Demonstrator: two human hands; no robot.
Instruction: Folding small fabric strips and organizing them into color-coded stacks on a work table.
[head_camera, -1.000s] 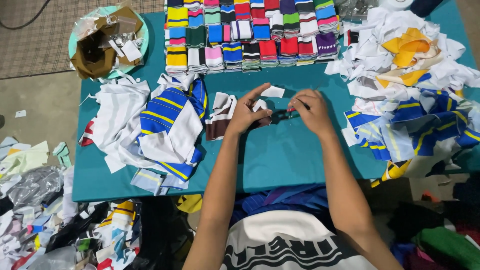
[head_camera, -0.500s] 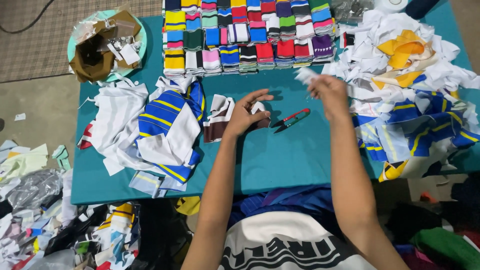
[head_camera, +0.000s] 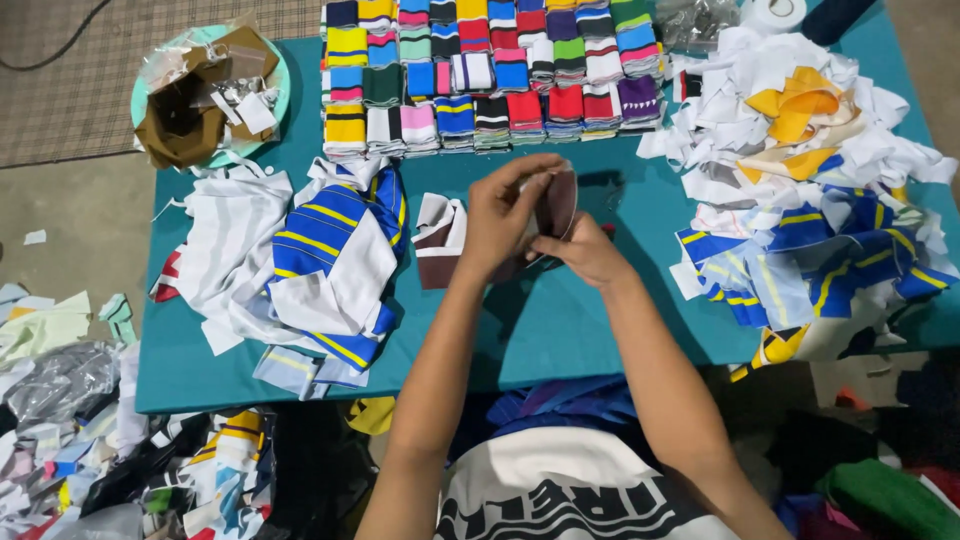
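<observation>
My left hand (head_camera: 503, 212) and my right hand (head_camera: 580, 250) are raised together over the middle of the teal table (head_camera: 540, 330). Between them they hold a small dark maroon piece of fabric (head_camera: 556, 200), lifted above the tabletop. Just left of my hands lies a maroon and white folded fabric piece (head_camera: 438, 238). The small scissors seen earlier are hidden behind my hands.
Rows of folded multicoloured striped fabric bands (head_camera: 490, 75) line the table's far edge. Blue, white and yellow striped cloth (head_camera: 320, 260) lies heaped on the left, a larger scrap pile (head_camera: 810, 200) on the right. A round tray with brown cloth (head_camera: 205, 95) sits far left. Scraps litter the floor (head_camera: 60, 400).
My right hand came back from the right-hand pile and joined my left. Both hands lifted the maroon piece off the table; the scissors are no longer visible.
</observation>
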